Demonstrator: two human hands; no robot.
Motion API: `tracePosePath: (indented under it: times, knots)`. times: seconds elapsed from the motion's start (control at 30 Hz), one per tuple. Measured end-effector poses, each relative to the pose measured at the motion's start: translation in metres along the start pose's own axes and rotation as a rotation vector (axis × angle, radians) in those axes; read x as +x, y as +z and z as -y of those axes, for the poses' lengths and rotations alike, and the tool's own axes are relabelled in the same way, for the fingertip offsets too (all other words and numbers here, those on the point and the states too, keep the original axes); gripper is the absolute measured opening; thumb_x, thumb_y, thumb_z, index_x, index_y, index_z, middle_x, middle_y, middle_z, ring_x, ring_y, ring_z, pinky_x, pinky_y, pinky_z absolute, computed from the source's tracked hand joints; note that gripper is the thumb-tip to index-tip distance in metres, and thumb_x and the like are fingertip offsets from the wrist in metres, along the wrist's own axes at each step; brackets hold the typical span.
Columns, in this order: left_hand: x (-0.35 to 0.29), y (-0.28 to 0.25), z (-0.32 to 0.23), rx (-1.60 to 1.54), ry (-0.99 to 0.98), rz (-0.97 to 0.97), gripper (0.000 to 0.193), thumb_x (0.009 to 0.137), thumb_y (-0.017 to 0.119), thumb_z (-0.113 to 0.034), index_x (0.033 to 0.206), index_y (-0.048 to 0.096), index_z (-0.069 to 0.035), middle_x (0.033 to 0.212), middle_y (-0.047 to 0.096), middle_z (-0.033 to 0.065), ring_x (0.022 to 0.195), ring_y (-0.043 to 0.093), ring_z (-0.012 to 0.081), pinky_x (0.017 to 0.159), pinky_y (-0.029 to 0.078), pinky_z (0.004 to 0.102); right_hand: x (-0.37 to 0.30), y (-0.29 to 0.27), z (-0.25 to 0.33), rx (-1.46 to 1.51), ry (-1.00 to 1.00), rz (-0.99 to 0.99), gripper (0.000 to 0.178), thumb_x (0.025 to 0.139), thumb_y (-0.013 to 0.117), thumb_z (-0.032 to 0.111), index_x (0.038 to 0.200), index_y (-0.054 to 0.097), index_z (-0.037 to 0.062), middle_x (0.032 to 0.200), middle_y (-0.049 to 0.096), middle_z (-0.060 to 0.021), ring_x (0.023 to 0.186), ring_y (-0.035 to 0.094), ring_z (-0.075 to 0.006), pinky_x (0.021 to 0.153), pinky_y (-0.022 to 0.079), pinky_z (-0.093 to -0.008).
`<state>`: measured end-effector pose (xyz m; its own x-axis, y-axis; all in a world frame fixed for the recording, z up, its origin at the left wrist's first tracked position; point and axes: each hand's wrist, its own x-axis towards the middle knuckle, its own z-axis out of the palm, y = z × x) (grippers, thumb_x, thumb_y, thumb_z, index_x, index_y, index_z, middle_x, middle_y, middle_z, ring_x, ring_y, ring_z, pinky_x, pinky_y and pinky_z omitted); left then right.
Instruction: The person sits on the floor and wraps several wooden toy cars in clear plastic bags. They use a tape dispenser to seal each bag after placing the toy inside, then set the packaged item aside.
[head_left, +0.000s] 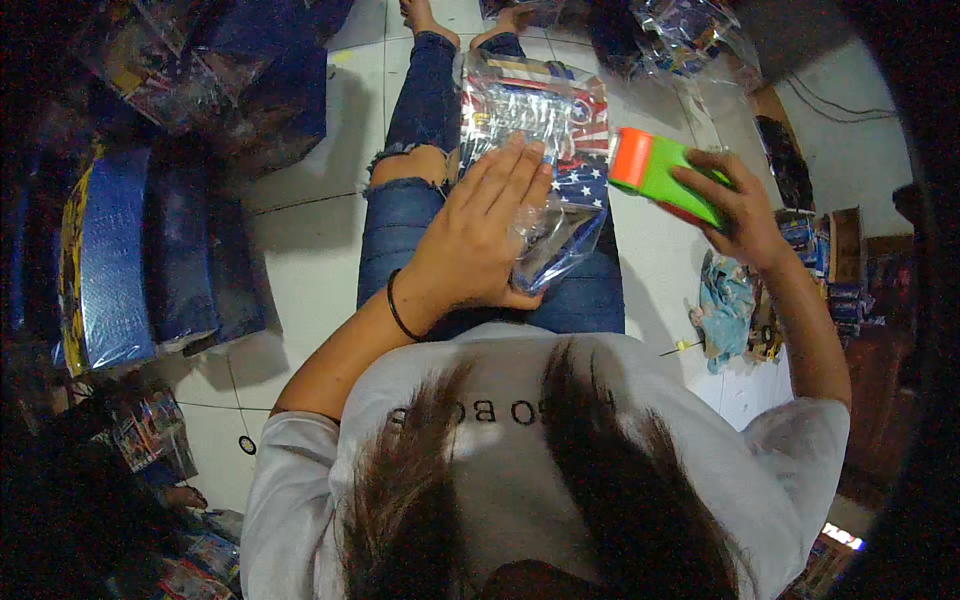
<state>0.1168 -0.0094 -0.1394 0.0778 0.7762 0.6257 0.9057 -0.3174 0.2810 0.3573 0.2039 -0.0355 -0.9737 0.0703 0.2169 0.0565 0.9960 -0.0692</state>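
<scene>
Across my thighs lies a flat package [535, 110] in clear, glossy plastic, printed in red, white and dark blue with stars and stripes. My left hand [480, 230] rests flat on its lower left part, fingers stretched out and close together. Loose, crumpled wrap [565, 240] sticks out at the package's near end. To the right of the package, my right hand [745, 215] is closed around a green and orange hand-held tape dispenser [665, 170]. The orange end points left, close to the package's right edge. The hand partly covers the dispenser's green body.
Blue plastic-wrapped stacks [115, 260] stand on the left. More clear-wrapped packages [690, 35] lie at the far right. On the right floor are a light blue cloth [727, 300] and several small boxes [810, 245]. A small black wheel [247, 445] lies on the white tiles at the left.
</scene>
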Motion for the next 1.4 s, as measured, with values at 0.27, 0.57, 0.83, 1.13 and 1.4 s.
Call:
tracePosePath:
  times: [0.27, 0.57, 0.83, 1.13, 1.4]
  knots:
    - [0.034, -0.06, 0.013, -0.106, 0.112, 0.223, 0.087, 0.063, 0.068, -0.054, 0.134, 0.046, -0.009, 0.126, 0.048, 0.0154, 0.121, 0.04, 0.0331, 0.102, 0.028, 0.0477, -0.051, 0.155, -0.104, 0.086, 0.275, 0.447, 0.041, 0.065, 0.064, 0.01, 0.106, 0.067, 0.0127, 0.116, 0.057, -0.0097, 0.102, 0.057, -0.0314, 0.086, 0.048, -0.0386]
    - [0.204, 0.021, 0.102, 0.131, 0.451, 0.906, 0.049, 0.085, 0.053, -0.053, 0.096, 0.068, -0.008, 0.085, 0.067, 0.0138, 0.088, 0.063, 0.033, 0.087, 0.044, 0.0449, -0.093, 0.236, -0.098, 0.203, 0.832, -0.322, 0.045, 0.084, 0.066, 0.027, 0.124, 0.056, 0.0075, 0.123, 0.056, -0.0149, 0.108, 0.055, -0.0246, 0.091, 0.044, -0.0336]
    - [0.192, -0.022, 0.178, 0.096, -0.562, 0.849, 0.078, 0.084, 0.033, -0.074, 0.103, 0.066, -0.006, 0.094, 0.066, 0.0189, 0.079, 0.066, 0.0309, 0.068, 0.051, 0.0396, 0.102, 0.175, 0.076, 1.105, 0.679, -0.98, 0.064, 0.093, 0.048, 0.024, 0.148, 0.021, 0.0066, 0.155, 0.012, -0.0124, 0.141, 0.015, -0.0276, 0.111, 0.023, -0.039]
    - [0.06, -0.066, 0.063, -1.087, -0.797, 0.324, 0.09, 0.087, 0.061, -0.024, 0.146, -0.001, 0.004, 0.129, 0.05, 0.0106, 0.118, 0.047, 0.0178, 0.103, 0.034, 0.0295, 0.163, 0.129, -0.007, 2.108, 0.346, -0.524, 0.077, 0.086, 0.038, 0.067, 0.122, 0.053, 0.0001, 0.118, 0.059, -0.0167, 0.094, 0.065, -0.027, 0.073, 0.057, -0.0379]
    - [0.016, -0.012, 0.042, -0.966, -0.872, -0.13, 0.095, 0.091, 0.06, -0.022, 0.143, -0.014, 0.007, 0.125, 0.05, 0.0146, 0.112, 0.05, 0.019, 0.097, 0.039, 0.0294, 0.162, 0.076, 0.02, 0.701, 0.422, -0.955, 0.042, 0.088, 0.055, 0.038, 0.111, 0.057, 0.0031, 0.104, 0.061, -0.01, 0.092, 0.057, -0.0189, 0.086, 0.043, -0.0323]
